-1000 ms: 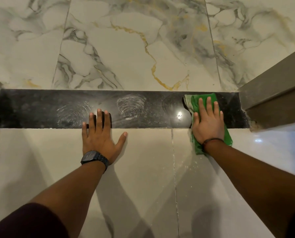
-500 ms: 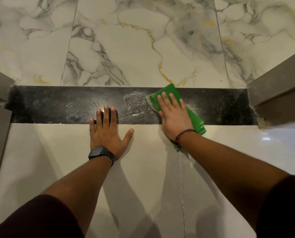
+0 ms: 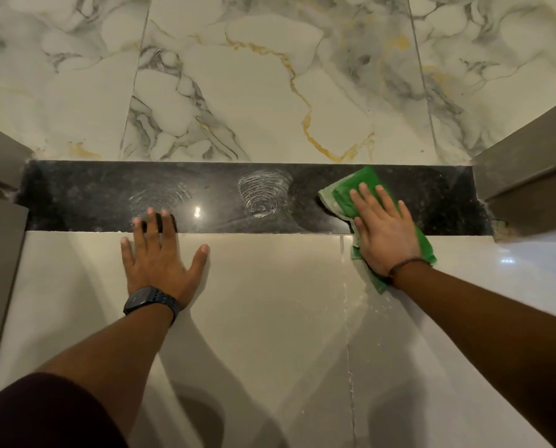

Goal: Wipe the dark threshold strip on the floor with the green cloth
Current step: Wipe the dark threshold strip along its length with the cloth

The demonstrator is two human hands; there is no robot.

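Note:
The dark threshold strip (image 3: 85, 192) runs left to right across the floor between two door frames. It carries two whitish ringed smudges, one at the left near my fingers and one near the middle. The green cloth (image 3: 354, 185) lies folded on the strip's right part and hangs over onto the pale tile. My right hand (image 3: 383, 234) presses flat on the cloth, fingers spread. My left hand (image 3: 160, 257), with a dark watch on the wrist, rests flat on the pale tile, its fingertips on the strip's near edge, holding nothing.
Grey door frames stand at the left (image 3: 1, 176) and right (image 3: 528, 176) ends of the strip. Veined marble tile (image 3: 254, 92) lies beyond it. Glossy pale tile (image 3: 270, 302) lies on my side, with white specks along a grout line (image 3: 347, 318).
My right hand slid the green cloth left along the strip to near its middle, then back to the right part. My left hand stayed planted.

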